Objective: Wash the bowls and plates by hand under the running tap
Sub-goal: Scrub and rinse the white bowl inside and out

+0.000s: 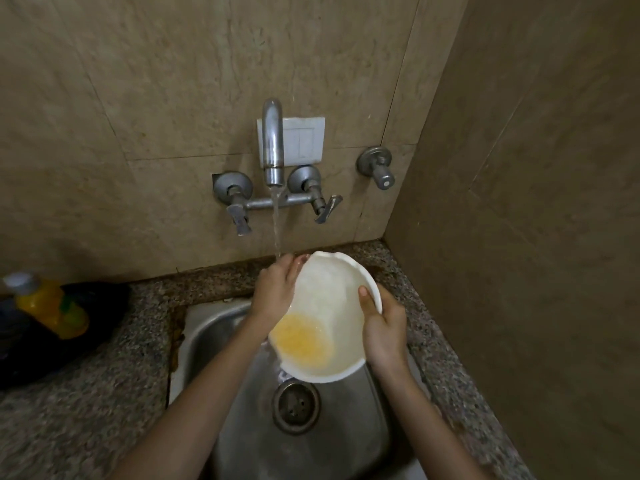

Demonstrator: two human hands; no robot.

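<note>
1. Holding a white bowl (pixel 329 299) over the sink (pixel 207 327), the person keeps it tilted, its open side facing the camera and its low edge just above the drain (pixel 296 407).
2. Yellowish water (pixel 304 344) pools in the bowl's low part, on the side nearest the drain.
3. Above the sink's far edge, the left hand (pixel 275 289) clasps the bowl's far left rim, with its fingers curled around the edge.
4. Over the sink's right side, the right hand (pixel 382 327) grips the right rim, thumb (pixel 363 294) pressed inside the bowl and the fingers hidden behind it.
5. Mounted on the wall behind the sink, the tap (pixel 273 143) runs; its stream (pixel 277 230) falls onto the left hand's fingers at the bowl's rim.
6. A white switch plate (pixel 304 140) sits on the wall behind the tap's spout, above the sink.
7. A speckled stone counter (pixel 104 393) surrounds the sink.
8. Left of the sink, a yellow bottle (pixel 48 306) with a grey cap stands on that counter against something dark.
</note>
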